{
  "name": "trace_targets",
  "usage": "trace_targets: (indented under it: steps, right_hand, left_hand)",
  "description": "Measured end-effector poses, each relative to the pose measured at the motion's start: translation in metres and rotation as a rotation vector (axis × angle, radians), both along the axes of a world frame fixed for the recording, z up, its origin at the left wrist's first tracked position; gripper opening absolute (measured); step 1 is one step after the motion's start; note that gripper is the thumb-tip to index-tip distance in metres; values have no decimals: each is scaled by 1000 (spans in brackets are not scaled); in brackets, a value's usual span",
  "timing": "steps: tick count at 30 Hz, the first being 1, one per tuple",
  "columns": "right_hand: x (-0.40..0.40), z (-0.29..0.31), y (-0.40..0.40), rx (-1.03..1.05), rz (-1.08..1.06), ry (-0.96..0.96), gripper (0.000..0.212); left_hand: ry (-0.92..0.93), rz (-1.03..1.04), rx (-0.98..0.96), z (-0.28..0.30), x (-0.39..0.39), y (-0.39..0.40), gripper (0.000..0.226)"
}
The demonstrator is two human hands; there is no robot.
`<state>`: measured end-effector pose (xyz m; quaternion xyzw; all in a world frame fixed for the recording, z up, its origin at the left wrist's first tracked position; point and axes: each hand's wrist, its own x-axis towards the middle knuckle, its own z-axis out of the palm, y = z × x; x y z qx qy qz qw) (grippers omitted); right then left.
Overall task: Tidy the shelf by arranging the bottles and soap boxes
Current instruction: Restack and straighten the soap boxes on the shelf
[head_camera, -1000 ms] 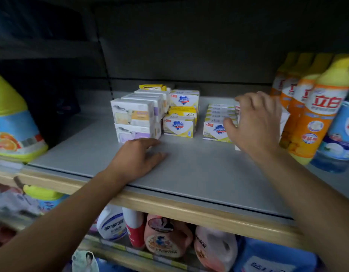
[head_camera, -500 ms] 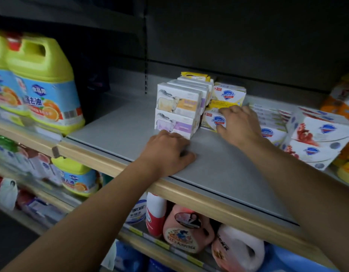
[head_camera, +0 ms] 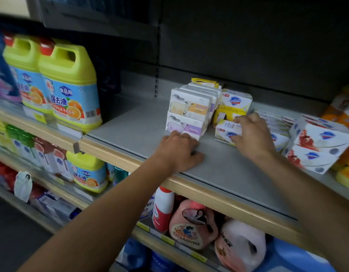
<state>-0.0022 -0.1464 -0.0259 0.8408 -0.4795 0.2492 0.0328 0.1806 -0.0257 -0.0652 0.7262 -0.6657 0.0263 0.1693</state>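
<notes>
Dark metal back panel (head_camera: 248, 46) behind; pale wooden edging (head_camera: 218, 201).

Two bare forearms run up to the left hand (head_camera: 177, 152) and right hand (head_camera: 252, 138) — no sleeves, watch, rings or gloves visible — fingers (head_camera: 242, 120) short-nailed.

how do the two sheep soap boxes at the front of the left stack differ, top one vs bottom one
The top sheep box has an orange-tan label band; the bottom sheep box has a purple one. The top box rests on the bottom box, which stands on the shelf. The left hand is at the bottom box's lower front edge, not at the top one. Both are white, sheep-printed and face forward.
</notes>
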Motion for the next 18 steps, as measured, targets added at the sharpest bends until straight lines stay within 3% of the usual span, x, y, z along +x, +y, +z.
trace_targets:
  steps: [4, 8, 11, 14, 18]
  right_hand:
    - [-29, -4, 37, 19, 135, -105, 51]
    - [-50, -8, 66, 1, 254, -198, 50]
    - [-61, -10, 79, 50, 327, -295, 47]
    - [-79, -11, 83, 80, 321, -423, 47]
    - [-109, -21, 78, 82, 253, -496, 72]
  left_hand:
    - [29, -8, 15, 8, -4, 7, 46]
    - [366, -193, -71, 12, -23, 20, 65]
    - [590, -328, -188, 13, -52, 21, 44]
    - [831, -322, -273, 22, -78, 14, 26]
    - [1036, -278, -260, 27, -106, 2, 11]
